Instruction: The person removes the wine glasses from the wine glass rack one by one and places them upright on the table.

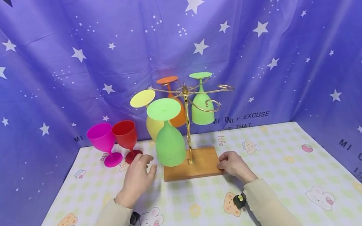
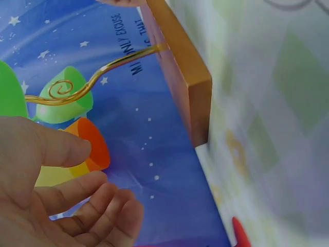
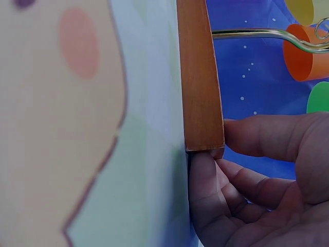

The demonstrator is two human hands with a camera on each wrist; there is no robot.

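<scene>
A goblet rack with a gold metal stem (image 1: 188,127) and curled wire arms stands on a wooden base (image 1: 206,162). Upside down on its arms hang a light green goblet (image 1: 170,144) in front, a yellow goblet (image 1: 142,99), an orange goblet (image 1: 178,111) and another green goblet (image 1: 202,108) behind. My right hand (image 1: 235,165) grips the base's near right corner, thumb on top and fingers at the edge, as the right wrist view shows. My left hand (image 1: 138,177) is apart from the rack, left of the front green goblet, fingers loosely bent and holding nothing.
Left of the rack a magenta goblet (image 1: 100,137) and a red goblet (image 1: 125,134) stand upright on the table. The tablecloth (image 1: 190,197) is checked with cartoon prints. A blue star-patterned curtain (image 1: 145,31) encloses the back and sides.
</scene>
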